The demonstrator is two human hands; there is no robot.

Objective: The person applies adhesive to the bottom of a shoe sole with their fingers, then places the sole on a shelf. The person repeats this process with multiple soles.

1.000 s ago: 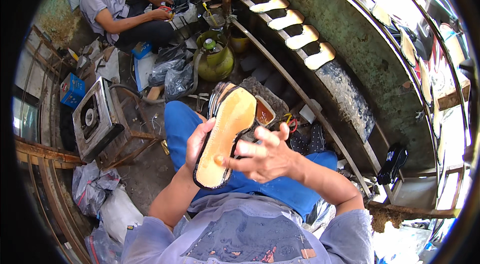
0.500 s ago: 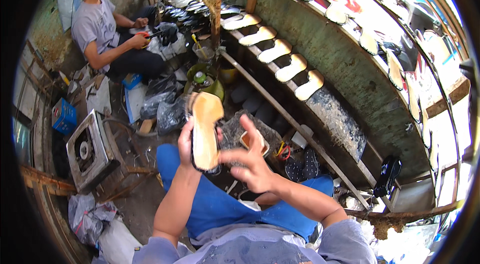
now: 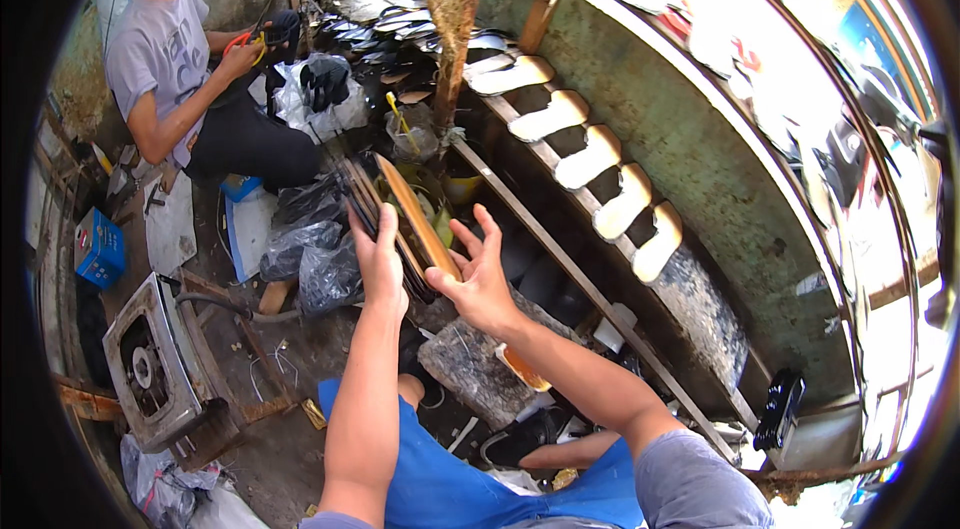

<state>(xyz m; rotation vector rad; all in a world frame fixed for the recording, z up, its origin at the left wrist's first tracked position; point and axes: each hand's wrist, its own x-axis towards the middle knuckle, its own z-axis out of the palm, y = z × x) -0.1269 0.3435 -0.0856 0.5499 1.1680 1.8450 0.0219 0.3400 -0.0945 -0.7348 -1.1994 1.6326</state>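
Note:
My left hand [image 3: 380, 259] is wrapped round a stack of dark-edged shoe soles [image 3: 372, 201], held upright on edge in front of me. Beside the stack, one tan-faced sole [image 3: 418, 219] leans away from the others at a narrow angle. My right hand [image 3: 480, 274] has its thumb against this sole's lower end, while its other fingers spread out on the right side. Below the hands lies a rough stone block [image 3: 465, 369] with a small tray of orange-brown stuff [image 3: 523, 369] at its edge.
Several pale soles [image 3: 590, 157] line the shelf at the right. At the far left a seated person [image 3: 165, 69] holds orange-handled scissors [image 3: 245, 42]. A metal stove [image 3: 150, 369], black plastic bags [image 3: 310, 234] and a blue box [image 3: 100, 247] stand at the left. A wooden post [image 3: 458, 39] rises ahead.
The stack has turned from face-on to edge-on, and one sole now stands apart from it. My right hand has come up to that sole. The view has shifted; the other person has raised the scissors.

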